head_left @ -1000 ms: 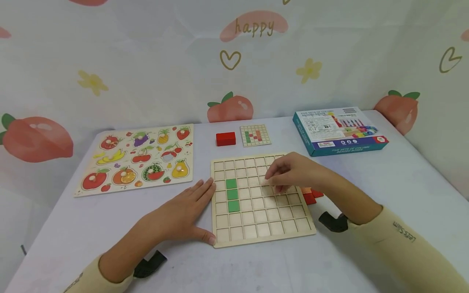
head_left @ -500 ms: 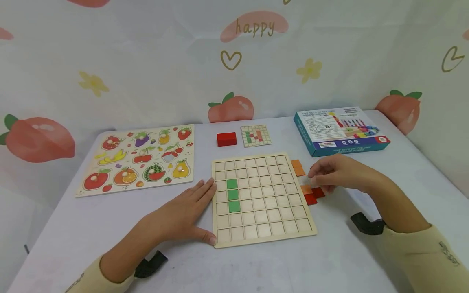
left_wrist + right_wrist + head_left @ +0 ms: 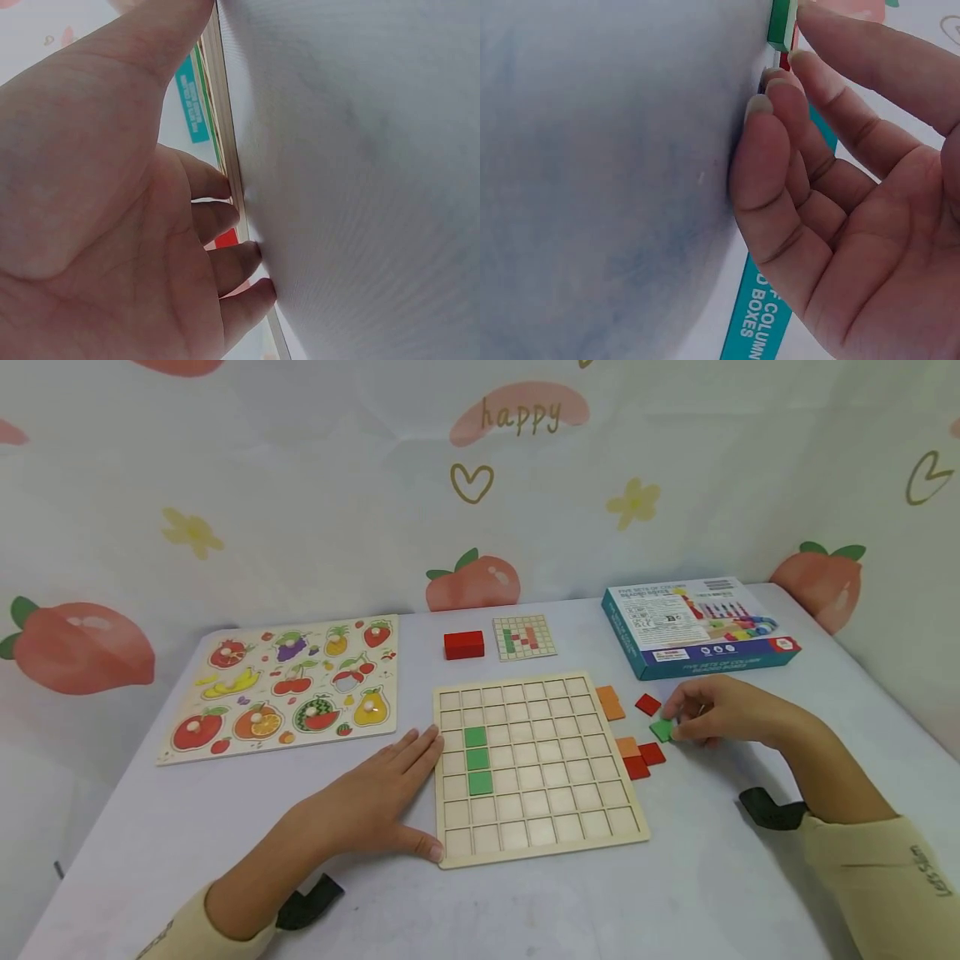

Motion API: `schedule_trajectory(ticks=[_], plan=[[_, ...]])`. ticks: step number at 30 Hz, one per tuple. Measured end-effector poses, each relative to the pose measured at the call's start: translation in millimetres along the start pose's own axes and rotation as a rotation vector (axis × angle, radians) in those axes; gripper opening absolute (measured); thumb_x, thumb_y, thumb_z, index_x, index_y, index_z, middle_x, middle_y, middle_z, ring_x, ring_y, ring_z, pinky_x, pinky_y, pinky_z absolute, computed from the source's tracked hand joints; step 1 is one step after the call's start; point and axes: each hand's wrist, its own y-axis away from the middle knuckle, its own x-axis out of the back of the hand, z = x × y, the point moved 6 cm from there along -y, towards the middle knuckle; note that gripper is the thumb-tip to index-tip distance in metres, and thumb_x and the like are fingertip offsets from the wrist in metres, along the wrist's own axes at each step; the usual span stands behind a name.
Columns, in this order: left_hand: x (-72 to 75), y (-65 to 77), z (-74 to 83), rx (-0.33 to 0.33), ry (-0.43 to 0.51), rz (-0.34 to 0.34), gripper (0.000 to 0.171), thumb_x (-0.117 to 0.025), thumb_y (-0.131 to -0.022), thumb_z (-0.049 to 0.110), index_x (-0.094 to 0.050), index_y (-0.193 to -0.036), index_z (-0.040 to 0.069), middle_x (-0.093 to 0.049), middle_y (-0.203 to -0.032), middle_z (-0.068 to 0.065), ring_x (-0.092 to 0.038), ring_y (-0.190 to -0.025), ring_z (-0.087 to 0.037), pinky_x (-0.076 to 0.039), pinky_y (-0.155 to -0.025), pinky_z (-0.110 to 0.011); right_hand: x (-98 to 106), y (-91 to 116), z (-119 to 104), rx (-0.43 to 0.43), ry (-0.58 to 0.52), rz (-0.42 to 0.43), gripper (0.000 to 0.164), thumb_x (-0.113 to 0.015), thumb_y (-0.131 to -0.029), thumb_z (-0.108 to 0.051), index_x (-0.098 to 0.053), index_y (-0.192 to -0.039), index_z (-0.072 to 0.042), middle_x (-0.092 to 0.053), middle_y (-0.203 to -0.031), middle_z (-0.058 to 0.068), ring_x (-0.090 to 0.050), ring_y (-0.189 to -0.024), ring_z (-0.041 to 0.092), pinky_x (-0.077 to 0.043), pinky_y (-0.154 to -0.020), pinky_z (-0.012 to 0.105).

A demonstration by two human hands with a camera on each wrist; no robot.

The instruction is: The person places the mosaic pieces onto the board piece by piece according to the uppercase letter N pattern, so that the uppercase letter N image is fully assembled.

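Right hand (image 3: 723, 714) has moved outward, baring a red tile (image 3: 648, 704), and in the head view its fingertips meet a green tile (image 3: 661, 731) off the board (image 3: 537, 806). Three green squares (image 3: 477, 759) sit on the board as before, so nothing is added. Left hand (image 3: 367, 802) lies spread. Left wrist: fingertips touch the board's edge. Right wrist: curled fingers; whether they pinch the green tile, I cannot tell.

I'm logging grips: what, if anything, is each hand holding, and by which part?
Right hand: flat green square tile, apparently pinched at the edge nearest the hand. Left hand: nothing; it rests against the pale wooden grid board.
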Motion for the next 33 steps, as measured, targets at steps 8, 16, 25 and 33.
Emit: schedule_trajectory(ticks=[8,16,25,33], plan=[[-0.2,0.7,-0.3,-0.005,-0.006,0.005,0.129,-0.06,-0.07,0.086,-0.014,-0.161,0.008,-0.006,-0.168,-0.008,-0.005,-0.152,-0.03,-0.017,-0.12,-0.048,-1.4,-3.2,0.3,0.0,0.005,0.013,0.035,-0.077,-0.088,-0.018,-0.064,-0.116,-0.002,-0.054,-0.084,0.006,-0.054,-0.08,0.022,-0.053,-0.064,0.031],[0.0,1.3,0.3,-0.013,-0.006,0.014,0.129,-0.059,-0.07,0.086,-0.014,-0.161,0.007,-0.007,-0.168,-0.009,-0.006,-0.152,-0.031,-0.018,-0.12,-0.049,-1.6,-3.6,0.9,-0.006,0.007,0.001,0.032,-0.08,-0.086,-0.02,-0.06,-0.104,-0.003,-0.057,-0.084,0.006,-0.055,-0.08,0.022,-0.053,-0.066,0.032],[-0.7,1.0,0.2,-0.015,-0.01,0.016,0.129,-0.059,-0.07,0.087,-0.014,-0.161,0.007,-0.005,-0.168,-0.008,-0.005,-0.152,-0.03,-0.018,-0.12,-0.049,0.8,-0.4,-1.7,0.006,-0.029,0.019,0.027,-0.077,-0.089,-0.026,-0.065,-0.099,-0.005,-0.066,-0.087,0.005,-0.059,-0.084,0.024,-0.053,-0.073,0.033],[-0.9,0.6,-0.5,-0.01,-0.004,0.011,0.129,-0.059,-0.069,0.086,-0.014,-0.161,0.007,-0.006,-0.168,-0.008,-0.005,-0.153,-0.03,-0.018,-0.12,-0.049,2.0,0.2,-6.7,0.006,-0.117,0.079,0.03,-0.077,-0.09,-0.023,-0.067,-0.109,-0.001,-0.071,-0.095,0.006,-0.064,-0.087,0.024,-0.055,-0.076,0.032]])
